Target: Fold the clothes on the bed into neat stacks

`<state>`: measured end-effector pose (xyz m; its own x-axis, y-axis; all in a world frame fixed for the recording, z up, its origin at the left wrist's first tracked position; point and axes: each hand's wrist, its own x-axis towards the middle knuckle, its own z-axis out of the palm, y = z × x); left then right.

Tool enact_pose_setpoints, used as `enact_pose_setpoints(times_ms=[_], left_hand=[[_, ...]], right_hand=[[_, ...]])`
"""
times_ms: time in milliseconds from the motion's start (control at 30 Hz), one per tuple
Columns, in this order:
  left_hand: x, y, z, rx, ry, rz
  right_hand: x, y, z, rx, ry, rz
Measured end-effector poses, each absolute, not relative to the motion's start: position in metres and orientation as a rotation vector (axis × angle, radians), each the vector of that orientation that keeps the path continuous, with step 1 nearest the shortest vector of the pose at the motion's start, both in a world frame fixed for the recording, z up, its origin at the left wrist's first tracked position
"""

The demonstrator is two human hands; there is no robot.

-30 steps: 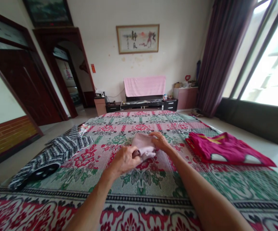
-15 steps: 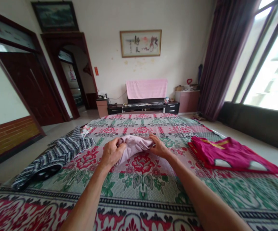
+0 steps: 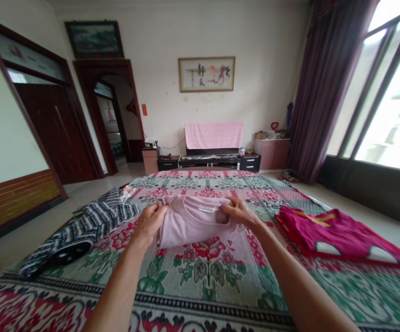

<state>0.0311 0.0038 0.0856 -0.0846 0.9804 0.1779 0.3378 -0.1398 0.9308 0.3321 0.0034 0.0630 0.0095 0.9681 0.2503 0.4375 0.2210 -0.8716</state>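
Observation:
A pale pink knit top (image 3: pixel 193 226), folded into a compact bundle, is stretched between my two hands above the patterned bed cover (image 3: pixel 206 276). Its round neckline and a white label face up. My left hand (image 3: pixel 152 221) pinches the left side of the top, thumb over the cloth. At the neckline's right end, my right hand (image 3: pixel 240 212) grips the fabric, with some fingertips hidden in the folds.
A black-and-white patterned garment (image 3: pixel 82 230) lies crumpled on the left of the bed. Folded magenta clothing (image 3: pixel 341 235) rests at the right. Beyond the bed, a pink cloth (image 3: pixel 213 135) drapes over something on a low black cabinet (image 3: pixel 250 162).
The bunched pink top has been spread wider and turned so that its neckline and label show. My hands have moved apart. The camera view has tilted up slightly.

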Motion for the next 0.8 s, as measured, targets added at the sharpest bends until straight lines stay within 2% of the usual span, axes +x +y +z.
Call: enact_pose_setpoints(times_ms=[167, 333, 500, 800], left_hand=[[0.022, 0.021, 0.041, 1.391, 1.494, 1.051], [0.020, 0.034, 0.003, 1.670, 1.764, 0.992], [0.016, 0.037, -0.006, 1.791, 1.796, 1.076], [0.021, 0.028, -0.015, 1.918, 1.835, 1.105]], right_hand=[[0.332, 0.008, 0.049, -1.472, -1.526, 1.074], [0.331, 0.016, 0.027, -1.496, -1.436, 1.162], [0.344, 0.013, 0.019, -1.279, -1.255, 1.378], [0.375, -0.004, 0.015, -1.195, -1.298, 1.580]])
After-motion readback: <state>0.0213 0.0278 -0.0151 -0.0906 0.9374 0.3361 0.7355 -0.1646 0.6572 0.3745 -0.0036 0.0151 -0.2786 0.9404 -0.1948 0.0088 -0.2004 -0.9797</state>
